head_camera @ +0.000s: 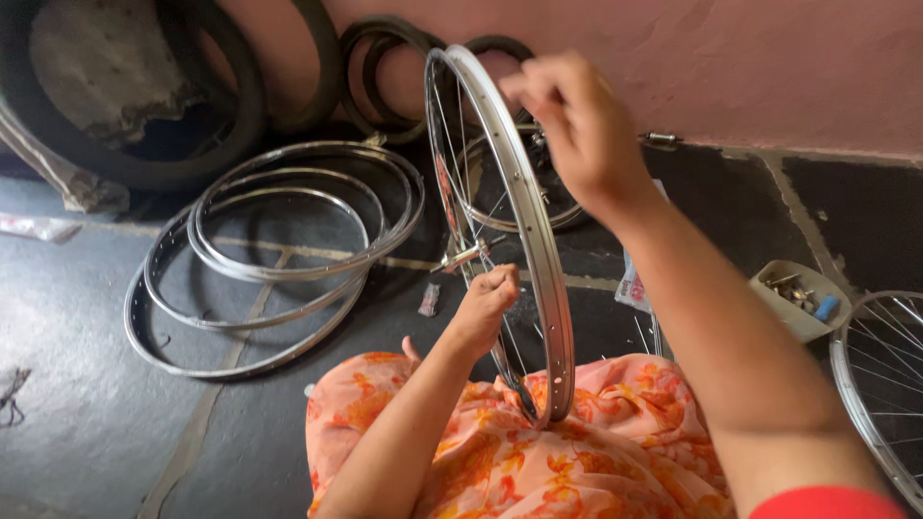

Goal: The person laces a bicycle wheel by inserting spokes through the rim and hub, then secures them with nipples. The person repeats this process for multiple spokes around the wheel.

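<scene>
A spoked bicycle wheel rim (532,226) stands upright on my lap, which is covered in orange floral cloth (596,452). My right hand (577,120) reaches over the top of the rim, with its fingers pinched at the far upper edge. Lower down, my left hand (486,303) is closed among the spokes close to the hub axle (461,257). Whether it holds a small tool or only a spoke is hidden by the fingers.
Several bare metal rims (279,255) lie stacked on the dark stone floor at the left. Black tyres (135,96) lean on the pink wall. A small tray of metal parts (798,298) sits at the right, beside another spoked wheel (885,384).
</scene>
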